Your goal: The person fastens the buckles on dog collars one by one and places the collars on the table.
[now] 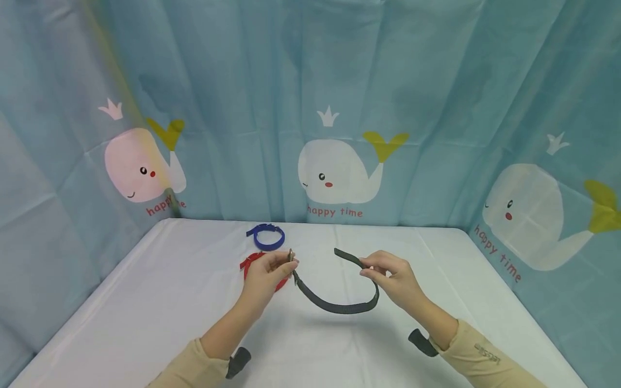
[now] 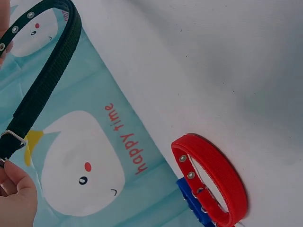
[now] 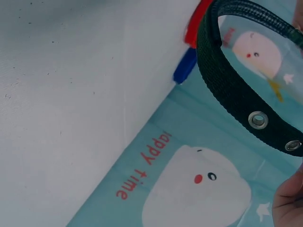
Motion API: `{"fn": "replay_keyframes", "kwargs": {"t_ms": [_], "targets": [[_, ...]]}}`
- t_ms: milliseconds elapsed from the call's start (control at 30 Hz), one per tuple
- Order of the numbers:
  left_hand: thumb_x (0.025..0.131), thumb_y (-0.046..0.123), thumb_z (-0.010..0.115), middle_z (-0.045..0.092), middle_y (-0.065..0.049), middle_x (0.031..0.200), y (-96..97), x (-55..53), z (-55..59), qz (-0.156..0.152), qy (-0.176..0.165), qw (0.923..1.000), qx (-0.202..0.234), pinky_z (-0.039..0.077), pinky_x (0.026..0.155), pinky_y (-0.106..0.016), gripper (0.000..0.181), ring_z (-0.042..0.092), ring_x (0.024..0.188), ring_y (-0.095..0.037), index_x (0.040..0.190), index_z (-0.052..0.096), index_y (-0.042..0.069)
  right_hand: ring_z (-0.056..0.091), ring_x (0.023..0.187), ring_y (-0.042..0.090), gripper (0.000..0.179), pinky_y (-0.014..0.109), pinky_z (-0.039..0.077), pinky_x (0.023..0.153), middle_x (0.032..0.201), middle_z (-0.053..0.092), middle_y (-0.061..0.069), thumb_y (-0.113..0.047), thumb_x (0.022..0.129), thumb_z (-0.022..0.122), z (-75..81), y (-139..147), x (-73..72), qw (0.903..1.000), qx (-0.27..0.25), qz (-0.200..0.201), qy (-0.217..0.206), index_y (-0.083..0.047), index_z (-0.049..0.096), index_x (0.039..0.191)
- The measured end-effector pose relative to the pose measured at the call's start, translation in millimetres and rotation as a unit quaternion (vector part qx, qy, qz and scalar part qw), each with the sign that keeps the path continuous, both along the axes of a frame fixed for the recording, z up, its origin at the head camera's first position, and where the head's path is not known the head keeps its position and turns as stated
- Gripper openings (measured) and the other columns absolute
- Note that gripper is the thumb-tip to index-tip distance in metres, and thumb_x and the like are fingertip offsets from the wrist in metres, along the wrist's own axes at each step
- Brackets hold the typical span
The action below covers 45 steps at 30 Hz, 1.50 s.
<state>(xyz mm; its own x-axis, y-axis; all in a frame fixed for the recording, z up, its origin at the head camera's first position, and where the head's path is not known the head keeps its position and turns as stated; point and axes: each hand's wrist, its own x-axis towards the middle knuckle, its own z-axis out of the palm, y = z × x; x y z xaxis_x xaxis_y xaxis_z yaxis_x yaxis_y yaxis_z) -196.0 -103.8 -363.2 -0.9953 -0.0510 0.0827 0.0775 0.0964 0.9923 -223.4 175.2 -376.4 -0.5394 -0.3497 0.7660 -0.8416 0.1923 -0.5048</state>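
Observation:
A dark green pet collar [image 1: 339, 309] hangs in a U-shaped loop above the white table. My left hand [image 1: 266, 276] pinches its metal buckle [image 1: 290, 256] end between thumb and fingers. On the other side, my right hand [image 1: 395, 277] pinches the strap a little short of its free tip, which points up and left. Metal eyelets run along that free end in the right wrist view. A red collar [image 2: 222, 165] lies buckled into a ring behind my left hand, partly hidden by it in the head view. Just beyond sits a blue collar [image 1: 269, 247], also fastened in a ring.
The white tabletop [image 1: 160, 302] reaches back to a teal curtain [image 1: 242, 108] printed with whales. Curtain also hangs along the left and right sides. Black straps [image 1: 423, 343] show at both wrists, beside the beige sleeves.

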Motion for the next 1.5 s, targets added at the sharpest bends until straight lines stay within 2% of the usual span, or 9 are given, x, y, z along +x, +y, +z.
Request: {"fn": "replay_keyframes", "kwargs": {"t_ms": [233,433,500,833,1067,1167,1267,1400,1500], "targets": [[0.088,0.016,0.073,0.071,-0.006,0.099,1.6,2.7,2.1,0.001,0.002,0.9999,-0.011,0.053,0.085,-0.031,0.023,0.066,0.092,-0.020,0.107,0.069,0.003,0.047,0.063,0.014,0.020,0.024,0.039,0.052,0.083,0.067,0.013,0.010,0.075,0.075,2.4,-7,2.8,0.9999,0.001,0.012,0.008,0.007,0.071,0.095],[0.088,0.012,0.072,0.070,-0.007,0.093,7.5,4.2,0.9,-0.028,0.024,0.9993,-0.006,0.054,0.079,-0.028,0.020,0.064,0.085,-0.021,0.104,0.069,0.000,0.049,0.064,0.015,0.027,0.024,0.039,0.052,0.084,0.067,0.014,0.018,0.070,0.074,0.1,-13,3.6,0.9992,-0.006,0.035,0.018,0.007,0.071,0.094],[0.088,0.011,0.072,0.069,-0.006,0.092,9.4,4.4,0.2,-0.035,0.023,0.9991,-0.008,0.054,0.079,-0.028,0.019,0.064,0.085,-0.021,0.104,0.069,0.000,0.049,0.064,0.015,0.022,0.025,0.040,0.052,0.084,0.067,0.014,0.014,0.073,0.074,-0.3,-16,4.2,0.9989,-0.009,0.041,0.021,0.007,0.071,0.094],[0.087,0.009,0.073,0.068,-0.006,0.091,15.5,5.9,-3.3,-0.073,0.035,0.9967,-0.008,0.053,0.078,-0.027,0.017,0.063,0.084,-0.020,0.102,0.071,0.001,0.052,0.066,0.014,0.032,0.022,0.043,0.055,0.083,0.066,0.010,0.021,0.067,0.074,-2.0,-27,7.9,0.9986,0.008,0.048,0.020,0.004,0.072,0.094],[0.086,0.013,0.075,0.066,-0.007,0.084,21.3,8.4,-1.8,-0.114,0.067,0.9901,-0.046,0.047,0.069,-0.033,0.019,0.057,0.073,-0.020,0.099,0.072,0.000,0.054,0.068,0.015,0.033,0.019,0.046,0.057,0.085,0.065,0.009,0.019,0.067,0.075,-2.2,-33,12.6,0.9981,0.018,0.043,0.041,0.002,0.072,0.095],[0.085,0.014,0.076,0.067,-0.007,0.083,23.5,9.0,-2.4,-0.140,0.078,0.9850,-0.063,0.047,0.068,-0.033,0.019,0.056,0.072,-0.019,0.098,0.073,0.000,0.055,0.069,0.014,0.030,0.020,0.046,0.057,0.086,0.066,0.009,0.016,0.070,0.075,-3.5,-36,13.7,0.9983,0.016,0.042,0.037,0.001,0.071,0.095],[0.085,0.013,0.075,0.069,-0.008,0.086,26.2,9.3,-3.0,-0.155,0.085,0.9820,-0.066,0.047,0.068,-0.034,0.019,0.057,0.074,-0.018,0.099,0.073,0.000,0.053,0.069,0.014,0.016,0.022,0.045,0.056,0.085,0.065,0.010,0.007,0.078,0.075,-4.5,-40,14.2,0.9984,0.007,0.051,0.022,0.001,0.068,0.091],[0.087,0.015,0.074,0.070,-0.009,0.088,31.0,9.9,-3.8,-0.155,0.090,0.9813,-0.070,0.046,0.067,-0.031,0.021,0.055,0.073,-0.017,0.103,0.073,0.001,0.052,0.069,0.014,0.011,0.023,0.045,0.055,0.083,0.064,0.012,-0.007,0.087,0.071,-4.5,-46,15.7,0.9980,-0.018,0.061,-0.005,0.000,0.064,0.084],[0.089,0.015,0.072,0.069,-0.009,0.087,33.9,10.5,-5.1,-0.143,0.094,0.9827,-0.071,0.042,0.063,-0.027,0.025,0.049,0.069,-0.016,0.111,0.072,0.003,0.055,0.074,0.015,0.009,0.022,0.047,0.060,0.084,0.064,0.013,-0.004,0.087,0.071,-4.4,-49,17.2,0.9969,-0.036,0.067,-0.021,0.001,0.064,0.084]]}}
